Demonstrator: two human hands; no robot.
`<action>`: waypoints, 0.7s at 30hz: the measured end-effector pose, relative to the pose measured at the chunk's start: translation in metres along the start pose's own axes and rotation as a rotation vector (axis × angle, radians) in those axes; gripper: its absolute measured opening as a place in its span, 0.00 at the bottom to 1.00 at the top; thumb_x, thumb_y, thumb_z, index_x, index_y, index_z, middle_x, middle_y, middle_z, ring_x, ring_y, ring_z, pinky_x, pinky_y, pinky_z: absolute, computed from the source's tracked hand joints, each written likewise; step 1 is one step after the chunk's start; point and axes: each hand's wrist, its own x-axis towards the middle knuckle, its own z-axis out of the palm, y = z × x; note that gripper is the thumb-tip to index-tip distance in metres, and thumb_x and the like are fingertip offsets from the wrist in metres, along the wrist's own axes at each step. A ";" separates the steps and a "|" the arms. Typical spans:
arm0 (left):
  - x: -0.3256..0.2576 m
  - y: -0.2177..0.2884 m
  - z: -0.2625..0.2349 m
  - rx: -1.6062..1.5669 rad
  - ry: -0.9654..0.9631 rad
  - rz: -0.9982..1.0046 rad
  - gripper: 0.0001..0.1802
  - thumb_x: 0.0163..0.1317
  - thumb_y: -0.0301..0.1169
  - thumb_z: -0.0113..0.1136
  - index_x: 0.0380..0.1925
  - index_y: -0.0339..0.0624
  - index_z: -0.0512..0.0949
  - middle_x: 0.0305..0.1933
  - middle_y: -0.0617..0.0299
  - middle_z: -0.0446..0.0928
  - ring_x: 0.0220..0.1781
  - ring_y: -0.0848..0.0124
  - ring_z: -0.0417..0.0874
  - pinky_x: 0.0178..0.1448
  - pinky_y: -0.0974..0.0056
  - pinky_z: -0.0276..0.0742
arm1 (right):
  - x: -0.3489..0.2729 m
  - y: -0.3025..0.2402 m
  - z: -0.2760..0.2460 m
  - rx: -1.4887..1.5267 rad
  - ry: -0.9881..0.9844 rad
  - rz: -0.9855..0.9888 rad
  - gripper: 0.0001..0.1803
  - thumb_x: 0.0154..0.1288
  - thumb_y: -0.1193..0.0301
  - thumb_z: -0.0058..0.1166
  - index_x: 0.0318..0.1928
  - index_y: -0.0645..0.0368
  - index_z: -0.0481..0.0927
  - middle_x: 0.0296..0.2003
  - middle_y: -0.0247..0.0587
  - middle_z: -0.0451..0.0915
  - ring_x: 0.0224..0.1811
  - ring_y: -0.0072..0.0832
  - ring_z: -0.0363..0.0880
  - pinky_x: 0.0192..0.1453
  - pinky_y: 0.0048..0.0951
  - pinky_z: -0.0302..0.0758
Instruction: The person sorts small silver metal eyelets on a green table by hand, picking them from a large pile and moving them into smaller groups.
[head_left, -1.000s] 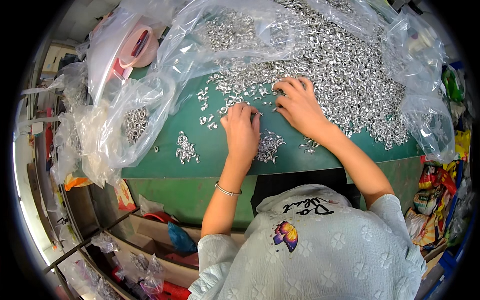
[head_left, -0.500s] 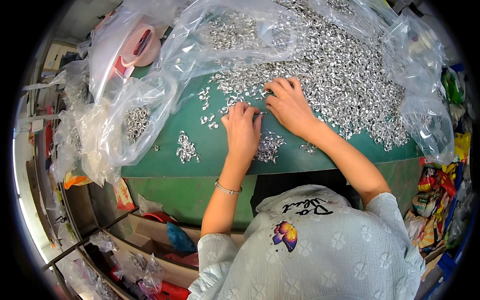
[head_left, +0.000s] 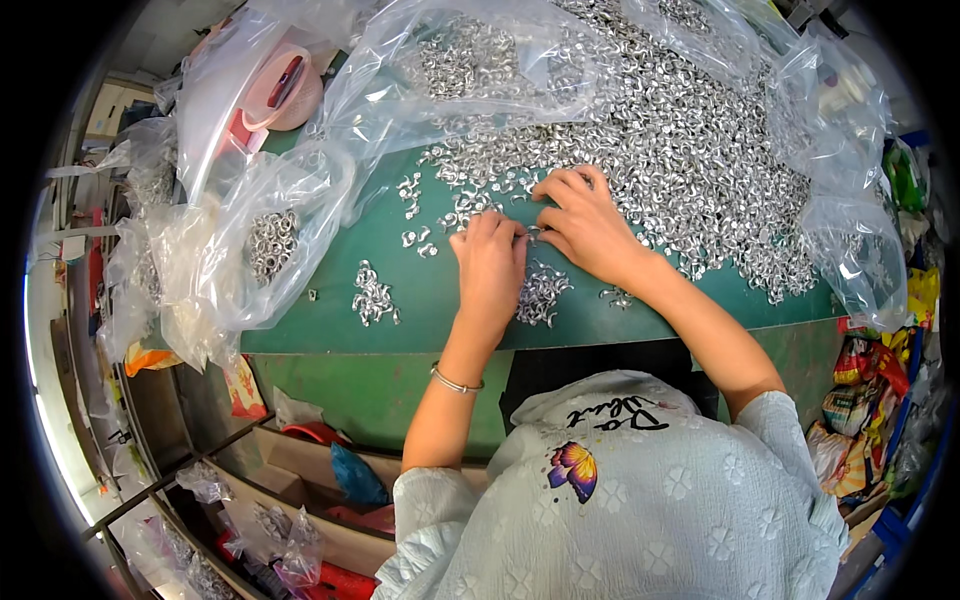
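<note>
Small shiny curved metal pieces lie over the green tabletop in a big loose heap [head_left: 690, 160]. My left hand [head_left: 490, 262] is palm down, fingers bent and drawn together, at the heap's near edge. At its thumb side shows a small metal piece [head_left: 532, 230], seemingly pinched there. My right hand [head_left: 588, 222] is just to the right, fingers curled and thumb close to that piece; what its fingertips hold, if anything, is hidden. Beside my left wrist sits a small pile of pieces [head_left: 542, 292]. Another small pile [head_left: 373, 296] lies farther left.
Clear plastic bags [head_left: 270, 250] with metal pieces lie at the left and across the back. A pink basket [head_left: 290, 95] stands at the back left. The green table's front edge [head_left: 400, 352] runs before me. Colourful packages [head_left: 860, 400] fill the right side.
My right hand has moved slightly down and toward my left hand, its thumb now nearer the metal piece. My left hand has shifted a little right and nearer me. The piles look unchanged.
</note>
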 end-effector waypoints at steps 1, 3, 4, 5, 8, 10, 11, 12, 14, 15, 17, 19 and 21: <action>-0.001 0.002 -0.001 -0.006 -0.010 -0.003 0.08 0.53 0.24 0.66 0.35 0.41 0.81 0.37 0.61 0.76 0.45 0.62 0.76 0.49 0.59 0.61 | 0.000 -0.001 0.001 0.011 -0.007 -0.002 0.10 0.51 0.71 0.65 0.35 0.58 0.82 0.48 0.35 0.74 0.60 0.34 0.68 0.67 0.46 0.56; -0.003 0.006 -0.002 -0.022 -0.027 -0.005 0.08 0.54 0.24 0.66 0.35 0.41 0.80 0.37 0.61 0.77 0.45 0.63 0.76 0.48 0.60 0.61 | 0.000 0.000 -0.002 0.026 -0.015 -0.003 0.11 0.51 0.70 0.66 0.36 0.57 0.82 0.47 0.35 0.75 0.58 0.33 0.68 0.66 0.44 0.57; -0.004 0.006 -0.003 -0.033 -0.007 0.007 0.08 0.54 0.23 0.65 0.34 0.40 0.80 0.36 0.61 0.77 0.44 0.62 0.76 0.47 0.59 0.62 | -0.002 0.002 -0.008 0.031 -0.018 -0.004 0.12 0.51 0.69 0.66 0.37 0.57 0.82 0.46 0.35 0.75 0.57 0.32 0.68 0.64 0.43 0.58; -0.005 0.006 -0.004 -0.047 0.012 0.019 0.08 0.53 0.23 0.65 0.34 0.40 0.80 0.36 0.61 0.77 0.43 0.62 0.76 0.46 0.58 0.63 | -0.004 0.004 -0.011 0.036 -0.021 -0.002 0.12 0.51 0.68 0.66 0.37 0.57 0.82 0.45 0.35 0.75 0.55 0.31 0.69 0.63 0.42 0.59; -0.008 0.008 -0.007 -0.057 0.035 -0.021 0.08 0.54 0.22 0.64 0.35 0.39 0.79 0.36 0.61 0.77 0.42 0.61 0.77 0.45 0.58 0.64 | -0.001 -0.002 -0.005 0.020 -0.062 -0.073 0.14 0.51 0.67 0.66 0.38 0.56 0.82 0.40 0.34 0.75 0.51 0.31 0.69 0.57 0.38 0.62; -0.009 0.009 -0.010 -0.065 0.053 -0.045 0.08 0.54 0.22 0.64 0.36 0.39 0.79 0.36 0.60 0.77 0.41 0.62 0.77 0.45 0.59 0.64 | -0.002 -0.003 0.003 -0.015 -0.070 -0.094 0.11 0.54 0.67 0.64 0.38 0.56 0.81 0.36 0.34 0.74 0.47 0.31 0.70 0.52 0.34 0.63; -0.011 0.009 -0.013 -0.071 0.067 -0.047 0.09 0.54 0.21 0.64 0.36 0.40 0.79 0.35 0.60 0.78 0.39 0.63 0.78 0.45 0.60 0.64 | -0.003 -0.002 0.005 -0.024 -0.081 -0.093 0.11 0.55 0.68 0.63 0.38 0.56 0.81 0.36 0.34 0.74 0.47 0.31 0.70 0.51 0.34 0.63; -0.013 0.010 -0.015 -0.078 0.081 -0.048 0.09 0.54 0.21 0.64 0.36 0.40 0.79 0.34 0.60 0.78 0.38 0.64 0.78 0.45 0.61 0.64 | -0.004 0.000 0.005 -0.033 -0.093 -0.092 0.10 0.55 0.68 0.62 0.38 0.56 0.80 0.35 0.34 0.74 0.46 0.31 0.70 0.51 0.33 0.64; -0.019 0.011 -0.018 -0.062 0.077 -0.036 0.08 0.55 0.21 0.64 0.36 0.39 0.79 0.34 0.60 0.78 0.37 0.65 0.78 0.44 0.61 0.64 | -0.010 0.004 -0.002 -0.035 -0.122 -0.095 0.09 0.56 0.69 0.60 0.38 0.56 0.80 0.34 0.35 0.73 0.46 0.32 0.71 0.50 0.33 0.64; -0.022 0.012 -0.019 -0.054 0.076 -0.030 0.08 0.55 0.21 0.63 0.36 0.39 0.79 0.34 0.60 0.78 0.37 0.65 0.78 0.44 0.61 0.64 | -0.012 0.005 -0.006 -0.036 -0.137 -0.097 0.08 0.57 0.70 0.59 0.38 0.56 0.80 0.34 0.35 0.73 0.45 0.32 0.71 0.50 0.33 0.65; -0.027 0.014 -0.019 -0.057 0.027 -0.040 0.09 0.55 0.23 0.63 0.38 0.39 0.78 0.38 0.60 0.77 0.41 0.62 0.76 0.45 0.59 0.64 | -0.011 0.003 -0.010 0.056 -0.110 -0.055 0.12 0.57 0.71 0.59 0.42 0.56 0.80 0.37 0.36 0.73 0.45 0.34 0.72 0.50 0.35 0.66; -0.032 0.021 -0.017 -0.055 -0.010 -0.024 0.11 0.56 0.25 0.64 0.40 0.40 0.78 0.41 0.59 0.76 0.45 0.60 0.75 0.47 0.58 0.64 | -0.010 0.000 -0.007 0.115 -0.109 -0.036 0.13 0.57 0.72 0.59 0.44 0.57 0.80 0.39 0.38 0.73 0.45 0.36 0.72 0.50 0.36 0.67; -0.036 0.034 -0.015 -0.035 -0.028 0.010 0.13 0.56 0.27 0.64 0.42 0.40 0.78 0.46 0.59 0.75 0.48 0.60 0.74 0.49 0.56 0.64 | -0.005 -0.005 0.001 0.151 -0.131 -0.056 0.13 0.57 0.72 0.59 0.44 0.58 0.79 0.41 0.40 0.73 0.45 0.37 0.73 0.50 0.37 0.69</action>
